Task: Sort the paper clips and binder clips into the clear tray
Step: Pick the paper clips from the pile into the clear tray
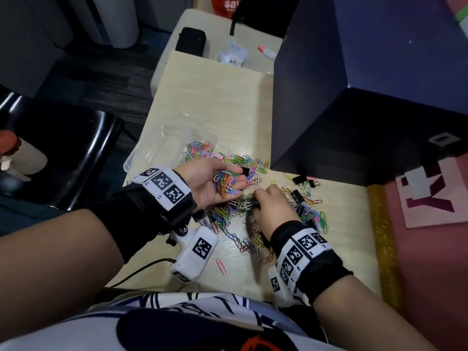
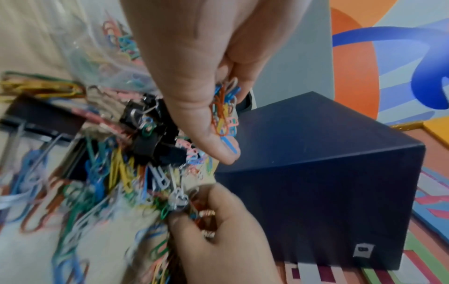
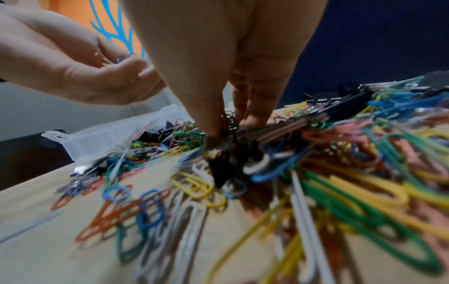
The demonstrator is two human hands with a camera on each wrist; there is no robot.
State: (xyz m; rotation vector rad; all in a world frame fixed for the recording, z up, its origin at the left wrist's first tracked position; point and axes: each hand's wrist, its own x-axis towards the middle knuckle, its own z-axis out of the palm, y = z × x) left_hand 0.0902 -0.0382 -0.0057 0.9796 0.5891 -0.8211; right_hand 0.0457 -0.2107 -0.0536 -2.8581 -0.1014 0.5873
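A heap of coloured paper clips (image 1: 255, 219) mixed with black binder clips (image 1: 296, 196) lies on the pale wooden table (image 1: 215, 97). My left hand (image 1: 235, 178) is turned palm up above the heap, its fingers curled round a bunch of paper clips (image 2: 224, 115). My right hand (image 1: 255, 201) reaches down into the heap, and its fingertips (image 3: 213, 123) pinch a few paper clips there. The clear tray (image 1: 162, 138) sits at the table's left edge, just beyond the left hand, with paper clips (image 1: 200, 148) in its near end.
A large dark blue box (image 1: 354, 110) stands on the right, close against the heap. One pink clip (image 1: 220, 266) lies alone near the front edge. A black case (image 1: 190, 41) and a crumpled plastic bag (image 1: 233, 55) are at the far end. A black chair (image 1: 63, 153) is left of the table.
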